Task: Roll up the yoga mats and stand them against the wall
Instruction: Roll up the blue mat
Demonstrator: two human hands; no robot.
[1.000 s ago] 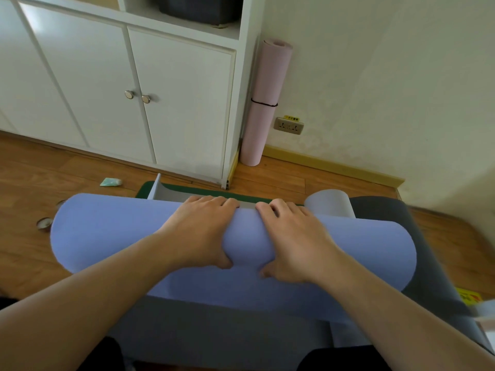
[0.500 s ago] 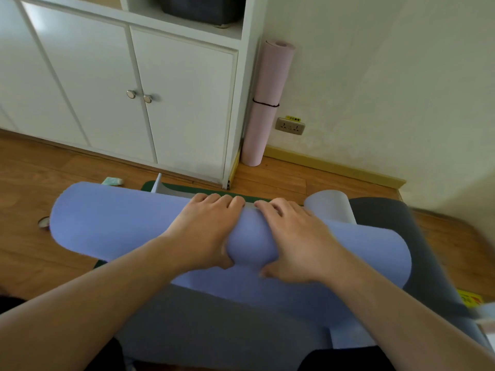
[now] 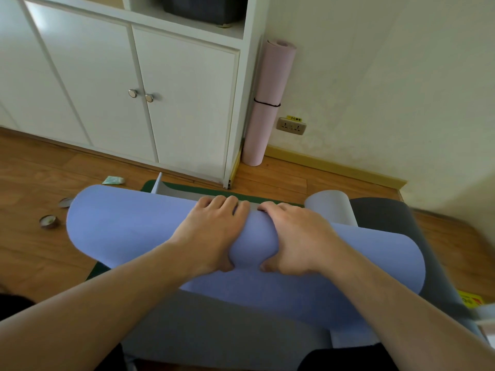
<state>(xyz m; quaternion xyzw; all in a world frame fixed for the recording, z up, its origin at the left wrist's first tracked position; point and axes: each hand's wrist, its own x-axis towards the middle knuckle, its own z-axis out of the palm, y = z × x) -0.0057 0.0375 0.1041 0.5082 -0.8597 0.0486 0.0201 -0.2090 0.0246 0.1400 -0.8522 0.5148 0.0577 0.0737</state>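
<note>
A thick roll of lavender-blue yoga mat point(image 3: 128, 228) lies across the floor in front of me, on top of a grey mat point(image 3: 214, 325). My left hand point(image 3: 211, 234) and my right hand point(image 3: 297, 236) sit side by side on the roll's middle, fingers curled over its far side and thumbs pressed into its near side, squeezing it. A green mat point(image 3: 150, 184) peeks out beyond the roll. A pink rolled mat point(image 3: 267, 103), tied with a black band, stands upright in the corner against the wall.
A white cabinet point(image 3: 115, 84) with two knobs stands ahead on the wooden floor. A dark grey mat point(image 3: 385, 218) lies at the right. Small round tins point(image 3: 48, 221) and a pale green packet point(image 3: 113, 180) lie on the floor at left. A wall socket point(image 3: 291, 126) sits low.
The blue roll has turned away from me and grown tighter, its left end swinging further from me. Both hands stayed on its middle, squeezing harder.
</note>
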